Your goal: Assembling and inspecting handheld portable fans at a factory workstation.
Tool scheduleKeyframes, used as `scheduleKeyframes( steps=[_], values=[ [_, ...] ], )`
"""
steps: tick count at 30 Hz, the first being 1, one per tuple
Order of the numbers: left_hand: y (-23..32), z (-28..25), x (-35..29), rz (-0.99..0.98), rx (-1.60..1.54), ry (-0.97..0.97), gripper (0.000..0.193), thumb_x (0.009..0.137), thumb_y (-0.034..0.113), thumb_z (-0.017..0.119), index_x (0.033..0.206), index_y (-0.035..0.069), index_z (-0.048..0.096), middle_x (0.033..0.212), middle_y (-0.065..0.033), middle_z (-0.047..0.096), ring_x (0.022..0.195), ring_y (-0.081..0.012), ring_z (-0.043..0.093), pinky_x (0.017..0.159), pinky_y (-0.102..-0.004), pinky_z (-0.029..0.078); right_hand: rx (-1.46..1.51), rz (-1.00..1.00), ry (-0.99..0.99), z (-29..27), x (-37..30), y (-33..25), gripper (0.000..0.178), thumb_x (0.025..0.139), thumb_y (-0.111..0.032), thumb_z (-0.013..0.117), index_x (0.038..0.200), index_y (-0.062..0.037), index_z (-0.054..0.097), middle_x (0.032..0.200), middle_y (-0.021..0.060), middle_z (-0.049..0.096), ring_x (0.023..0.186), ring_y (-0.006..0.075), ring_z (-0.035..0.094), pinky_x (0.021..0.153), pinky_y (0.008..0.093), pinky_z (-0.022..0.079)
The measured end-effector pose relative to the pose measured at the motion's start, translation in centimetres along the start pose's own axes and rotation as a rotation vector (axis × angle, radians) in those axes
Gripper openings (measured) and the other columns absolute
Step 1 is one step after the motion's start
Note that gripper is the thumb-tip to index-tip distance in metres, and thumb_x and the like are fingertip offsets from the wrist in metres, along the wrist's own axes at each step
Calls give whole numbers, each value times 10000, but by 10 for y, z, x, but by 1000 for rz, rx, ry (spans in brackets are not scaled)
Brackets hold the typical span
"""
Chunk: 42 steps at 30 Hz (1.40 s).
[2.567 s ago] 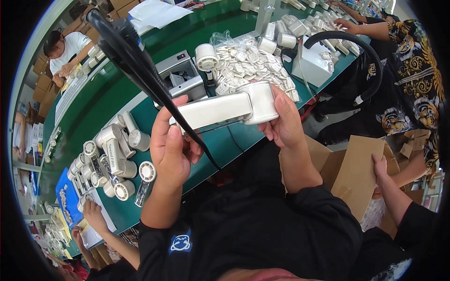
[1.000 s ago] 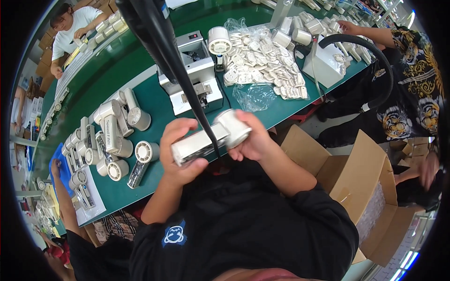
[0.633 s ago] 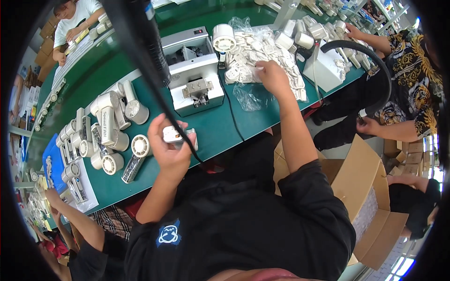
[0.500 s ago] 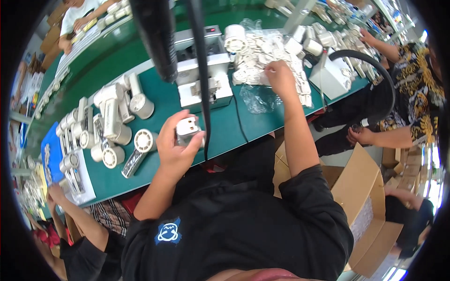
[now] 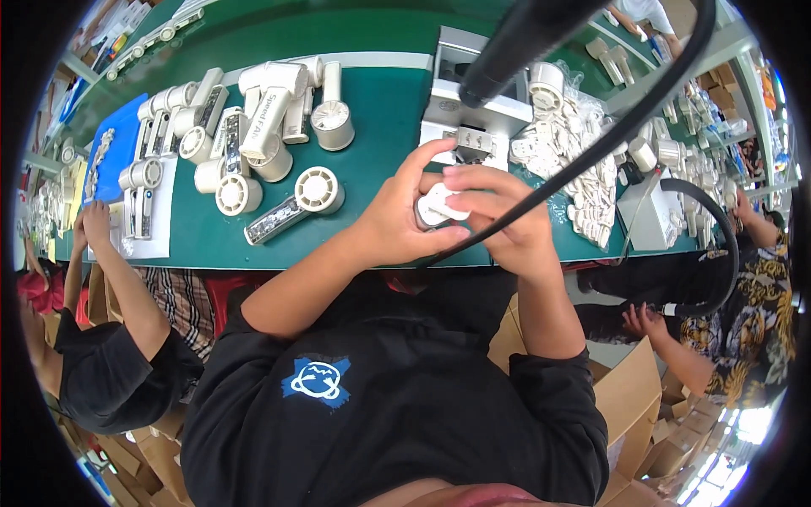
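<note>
1. Piece, white and rounded [image 5: 438, 207]: one item, centre of the frame, held between both hands above the near edge of the green table [image 5: 378, 114]; partly covered by fingers.
2. Left hand [image 5: 395, 218]: closed around the white piece, thumb along the lower side, index finger reaching over the upper side.
3. Right hand [image 5: 517, 226]: fingers bent over the top of the piece and touching it; cannot tell whether they pinch a separate part.
4. Silver machine [image 5: 507, 123]: upper centre, just beyond the hands, small metal block [image 5: 477, 142] at its front.
5. Flat white parts [image 5: 587, 156]: one heap, right of the machine, overlapping one another.
6. Handheld fan [image 5: 318, 190]: one, left of the hands, lying on the table, round slotted end toward the upper right.
7. Fan cluster [image 5: 274, 114]: several pale units, upper left of centre, some leaning on others.
8. Blue tray [image 5: 127, 127]: far left, small pieces laid on it.
9. Co-worker's hands [image 5: 95, 221]: left edge area, close together near the tray.
10. White box [image 5: 647, 215]: right side, beside a black ribbed hose [image 5: 726, 249].
11. Cardboard box [image 5: 629, 389]: lower right, flap raised.
</note>
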<state>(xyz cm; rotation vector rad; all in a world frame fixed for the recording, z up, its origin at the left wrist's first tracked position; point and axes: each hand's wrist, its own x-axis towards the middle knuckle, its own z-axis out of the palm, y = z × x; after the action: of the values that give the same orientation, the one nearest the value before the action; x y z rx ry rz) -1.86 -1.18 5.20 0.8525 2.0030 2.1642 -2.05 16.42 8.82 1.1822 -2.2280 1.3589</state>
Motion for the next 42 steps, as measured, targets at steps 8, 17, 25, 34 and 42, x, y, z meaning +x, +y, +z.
scheduleKeyframes(
  steps=[8, 17, 25, 34, 42],
  values=[
    [-3, -19, 5, 261, 193, -169, 989, 627, 199, 813, 1375, 38, 187, 1246, -165, 437, 1054, -203, 525, 910, -337, 406, 123, -130, -225, -1, 6, 20, 215, 767, -135, 670, 959, -41, 639, 1086, 129, 625, 1104, 356, 533, 962, 463, 365],
    [-12, -24, -3, 106, -220, -301, 516, 769, 249, 651, 1189, 15, 465, 961, -90, 547, 848, -188, 538, 770, -291, 420, 158, -137, 119, -13, 2, 10, 242, 800, -253, 624, 872, -22, 641, 992, 161, 573, 873, 263, 522, 735, 388, 411],
    [-15, -15, -12, 312, 139, -264, 491, 746, 371, 689, 1067, 38, 525, 918, -114, 569, 795, -268, 556, 705, -328, 444, 528, 95, 477, -6, 104, 8, 541, 736, 40, 604, 1224, -28, 381, 912, 152, 594, 781, 238, 604, 747, 358, 491],
    [-27, -4, -14, 282, 183, 132, 596, 767, 446, 661, 1132, 18, 464, 911, -126, 532, 779, -263, 537, 681, -318, 435, 515, 279, 622, -7, 82, 30, 242, 802, -23, 559, 1015, 18, 452, 633, 83, 495, 531, 175, 502, 532, 318, 465],
    [-22, -1, -12, 257, 216, 202, 534, 753, 306, 681, 1145, 15, 465, 980, -154, 547, 835, -296, 554, 733, -344, 444, 615, 366, 414, -8, 73, 40, 262, 790, -37, 572, 1002, -9, 422, 648, 89, 488, 550, 176, 508, 537, 324, 449]
  ],
)
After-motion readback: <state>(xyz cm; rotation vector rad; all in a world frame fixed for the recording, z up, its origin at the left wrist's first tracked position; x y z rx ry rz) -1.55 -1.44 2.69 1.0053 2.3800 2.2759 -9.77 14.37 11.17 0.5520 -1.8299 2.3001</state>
